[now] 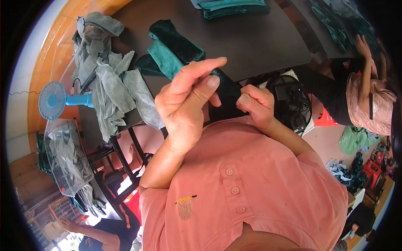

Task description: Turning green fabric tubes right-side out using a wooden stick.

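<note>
We pinched a dark green velvet strip [178, 52] between both hands, close above the chest.

The strip ran from our fingers up toward 11 o'clock, its far end lying on the dark table [259, 37]. Our left hand [186, 100] pressed it between thumb and forefinger; our right hand [257, 104] was closed on its near end, thumb on top. The raised left hand blocked most of the cloth between the two grips. At 9 o'clock a heap of grey cloth pieces [111, 90] lay on the table, with a small blue fan [54, 100] just beside it. A clear plastic bag of grey pieces [67, 157] sat at 8 o'clock. Folded teal cloths [232, 7] lay at 12 o'clock. A black floor fan [293, 104] stood at 3 o'clock, and beyond it another person in a pink top [370, 104] leaned over.
</note>
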`<action>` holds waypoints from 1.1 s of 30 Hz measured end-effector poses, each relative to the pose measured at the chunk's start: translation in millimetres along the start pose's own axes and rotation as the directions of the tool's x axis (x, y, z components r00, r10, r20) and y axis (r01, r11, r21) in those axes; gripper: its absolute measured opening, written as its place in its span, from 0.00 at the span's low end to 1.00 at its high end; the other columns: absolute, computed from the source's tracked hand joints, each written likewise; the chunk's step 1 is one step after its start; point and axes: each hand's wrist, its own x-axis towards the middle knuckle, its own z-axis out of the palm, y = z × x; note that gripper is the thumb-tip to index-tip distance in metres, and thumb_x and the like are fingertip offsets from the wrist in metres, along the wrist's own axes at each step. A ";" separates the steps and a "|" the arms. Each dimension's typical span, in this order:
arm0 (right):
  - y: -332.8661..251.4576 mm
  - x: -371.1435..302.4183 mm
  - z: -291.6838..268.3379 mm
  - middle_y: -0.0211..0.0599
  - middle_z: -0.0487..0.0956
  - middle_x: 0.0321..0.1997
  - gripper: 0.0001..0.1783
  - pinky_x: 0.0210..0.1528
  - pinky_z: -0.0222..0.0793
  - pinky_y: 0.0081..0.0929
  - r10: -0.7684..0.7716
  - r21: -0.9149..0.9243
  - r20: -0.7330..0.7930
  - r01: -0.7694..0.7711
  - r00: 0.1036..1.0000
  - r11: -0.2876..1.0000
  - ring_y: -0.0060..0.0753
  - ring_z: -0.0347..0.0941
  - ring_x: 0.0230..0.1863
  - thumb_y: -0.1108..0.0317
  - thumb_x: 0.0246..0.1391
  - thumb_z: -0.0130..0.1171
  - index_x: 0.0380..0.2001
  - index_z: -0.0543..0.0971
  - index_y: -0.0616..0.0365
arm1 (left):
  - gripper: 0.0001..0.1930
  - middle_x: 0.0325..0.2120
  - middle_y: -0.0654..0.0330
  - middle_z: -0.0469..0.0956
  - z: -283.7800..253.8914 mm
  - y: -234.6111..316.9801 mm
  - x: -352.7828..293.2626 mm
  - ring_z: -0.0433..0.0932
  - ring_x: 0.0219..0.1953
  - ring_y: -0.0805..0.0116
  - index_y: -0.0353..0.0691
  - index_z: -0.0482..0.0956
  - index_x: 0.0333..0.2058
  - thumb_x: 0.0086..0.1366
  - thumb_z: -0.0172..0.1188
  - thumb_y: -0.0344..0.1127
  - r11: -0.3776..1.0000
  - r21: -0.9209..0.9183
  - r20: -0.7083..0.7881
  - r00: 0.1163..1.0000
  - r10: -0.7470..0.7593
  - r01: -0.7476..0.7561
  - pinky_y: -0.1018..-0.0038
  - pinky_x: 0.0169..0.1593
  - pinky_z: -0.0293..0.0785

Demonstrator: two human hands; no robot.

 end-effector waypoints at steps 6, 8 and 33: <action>-11.6 0.6 3.9 0.29 0.64 0.12 0.18 0.17 0.52 0.21 0.148 0.305 0.080 -0.165 0.986 0.938 0.20 0.56 0.14 0.65 0.61 0.55 0.19 0.69 0.64 | 0.13 0.21 0.65 0.73 3.4 -6.4 12.8 0.63 0.17 0.83 0.30 0.81 0.32 0.53 0.48 0.15 0.989 0.068 0.021 0.991 0.129 -0.130 0.84 0.21 0.58; -17.9 -0.4 3.7 0.28 0.61 0.12 0.19 0.17 0.51 0.22 0.175 0.376 0.136 -0.215 0.975 0.901 0.19 0.53 0.13 0.65 0.61 0.55 0.18 0.67 0.63 | 0.10 0.20 0.66 0.71 6.3 -9.4 13.8 0.59 0.16 0.84 0.30 0.77 0.26 0.51 0.46 0.16 0.978 0.040 -0.043 0.978 0.205 -0.203 0.84 0.20 0.56; -42.1 -11.2 -61.8 0.29 0.65 0.15 0.11 0.18 0.54 0.21 0.374 0.214 0.076 -0.381 0.924 0.899 0.20 0.58 0.14 0.69 0.50 0.58 0.21 0.70 0.64 | 0.09 0.34 0.56 0.77 -18.7 16.2 22.0 0.74 0.26 0.68 0.30 0.78 0.38 0.57 0.56 0.22 0.975 -0.223 -0.129 0.991 -0.033 0.004 0.75 0.31 0.71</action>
